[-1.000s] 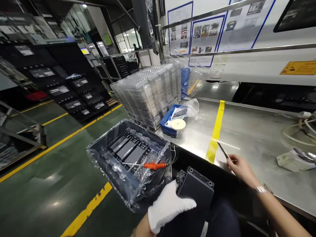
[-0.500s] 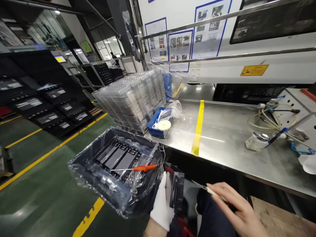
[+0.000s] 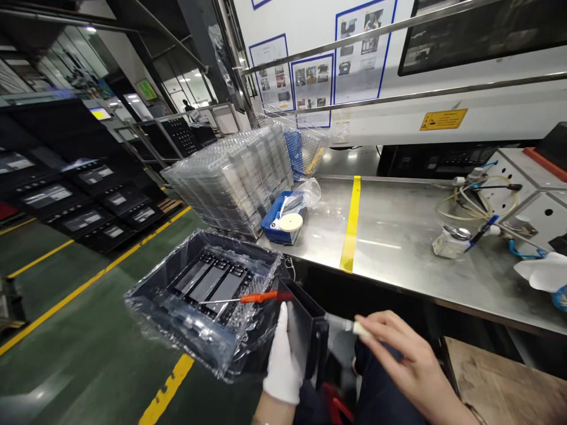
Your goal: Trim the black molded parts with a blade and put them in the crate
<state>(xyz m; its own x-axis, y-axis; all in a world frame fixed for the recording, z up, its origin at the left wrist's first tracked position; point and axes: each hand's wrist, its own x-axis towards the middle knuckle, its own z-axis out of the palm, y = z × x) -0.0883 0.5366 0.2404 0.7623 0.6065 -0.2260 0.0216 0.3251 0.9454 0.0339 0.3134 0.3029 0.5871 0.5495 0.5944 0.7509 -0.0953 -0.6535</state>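
My left hand, in a white glove, grips a dark, glossy plastic part with flat walls, held upright between the crate and my lap. My bare right hand pinches the pale handle of a thin-bladed knife. The blade points left, its tip at the upper right edge of the plastic part; whether they touch I cannot tell. An orange-handled screwdriver lies across the near right side of the crate, its handle end close to the plastic part.
A film-lined dark crate at left holds several dark parts. Behind it stand stacked clear trays. The metal bench carries a blue bin, a small jar and tubing. A wooden board lies low at right.
My right hand has moved left, bringing the knife to the plastic part's edge. The plastic part has turned and shows more of its broad wall. The view has shifted slightly.
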